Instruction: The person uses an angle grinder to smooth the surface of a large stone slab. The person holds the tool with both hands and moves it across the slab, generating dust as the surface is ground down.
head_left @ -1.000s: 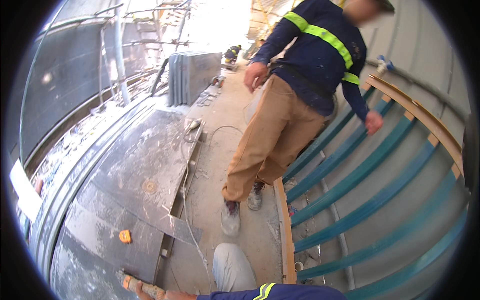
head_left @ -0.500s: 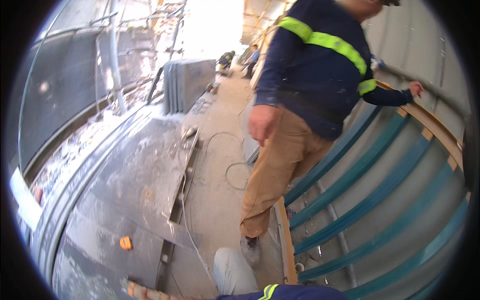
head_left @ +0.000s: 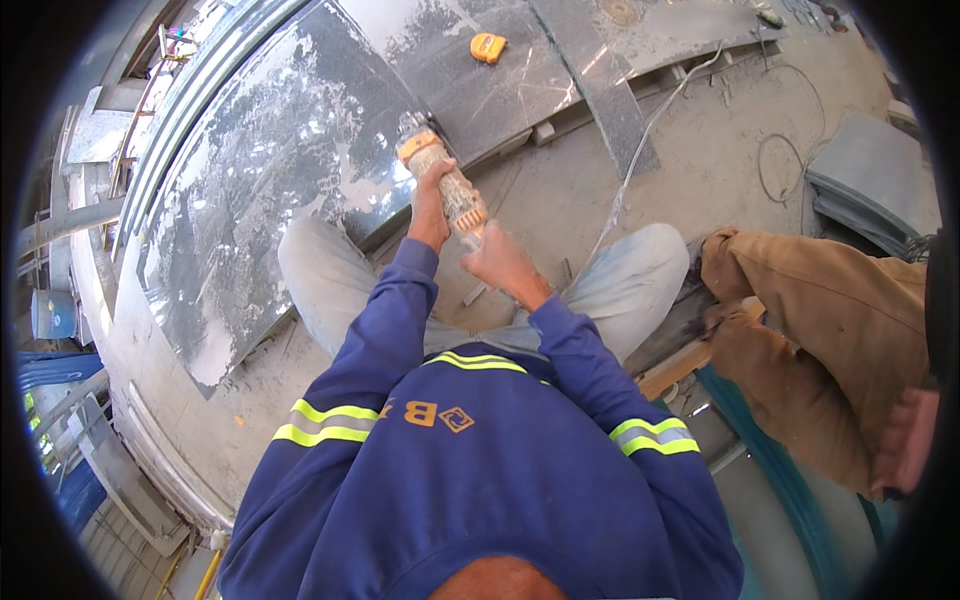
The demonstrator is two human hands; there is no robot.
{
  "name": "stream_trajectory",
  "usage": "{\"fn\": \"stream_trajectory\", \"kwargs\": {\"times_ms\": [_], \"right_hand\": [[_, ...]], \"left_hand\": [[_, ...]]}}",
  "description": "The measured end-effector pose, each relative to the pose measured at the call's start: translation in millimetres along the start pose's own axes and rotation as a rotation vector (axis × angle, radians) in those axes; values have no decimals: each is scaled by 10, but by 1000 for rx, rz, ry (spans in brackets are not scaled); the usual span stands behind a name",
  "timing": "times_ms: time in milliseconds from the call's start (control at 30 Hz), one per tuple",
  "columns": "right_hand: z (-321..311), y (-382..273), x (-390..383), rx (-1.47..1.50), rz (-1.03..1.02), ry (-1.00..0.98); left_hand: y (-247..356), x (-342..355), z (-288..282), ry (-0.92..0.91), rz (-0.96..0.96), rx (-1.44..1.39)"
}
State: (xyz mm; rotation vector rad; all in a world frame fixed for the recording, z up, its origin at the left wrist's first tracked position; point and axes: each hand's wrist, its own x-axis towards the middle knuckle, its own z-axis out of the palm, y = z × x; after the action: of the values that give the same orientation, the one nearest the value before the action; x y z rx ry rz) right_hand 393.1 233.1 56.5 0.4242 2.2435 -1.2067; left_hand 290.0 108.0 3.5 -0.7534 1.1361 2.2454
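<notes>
A dust-caked orange angle grinder (head_left: 447, 183) lies slantwise across both my hands, its head over the edge of a dark stone slab (head_left: 270, 170). My left hand (head_left: 432, 207) is closed around the body just behind the head. Lower down, my right hand (head_left: 503, 262) closes around the rear end. The disc is too small and blurred to make out. White dust and wet-looking patches cover much of the slab. An orange tape measure (head_left: 488, 47) rests on the adjoining slab, beyond the grinder.
A pale cord (head_left: 640, 150) runs along the floor on the right. Beside me, at the right, stands another person in brown trousers (head_left: 800, 330). Stacked grey slabs (head_left: 870, 165) lie behind them. A blue bucket (head_left: 53, 314) stands at the far left.
The view has swung down and rightward onto my lap and both arms. The grinder, earlier at the lower edge, is now fully visible in both hands. The other person appears lower right.
</notes>
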Motion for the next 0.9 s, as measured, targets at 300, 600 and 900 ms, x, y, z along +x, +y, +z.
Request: {"fn": "stream_trajectory", "kwargs": {"times_ms": [300, 600, 900], "right_hand": [[-130, -169, 218, 61, 33, -87], [-108, 23, -21, -97, -38, 33], [-136, -56, 110, -30, -39, -43]], "left_hand": [[213, 147, 117, 31, 15, 87], [-2, -52, 176, 56, -12, 25], [94, 73, 122, 78, -4, 84]]}}
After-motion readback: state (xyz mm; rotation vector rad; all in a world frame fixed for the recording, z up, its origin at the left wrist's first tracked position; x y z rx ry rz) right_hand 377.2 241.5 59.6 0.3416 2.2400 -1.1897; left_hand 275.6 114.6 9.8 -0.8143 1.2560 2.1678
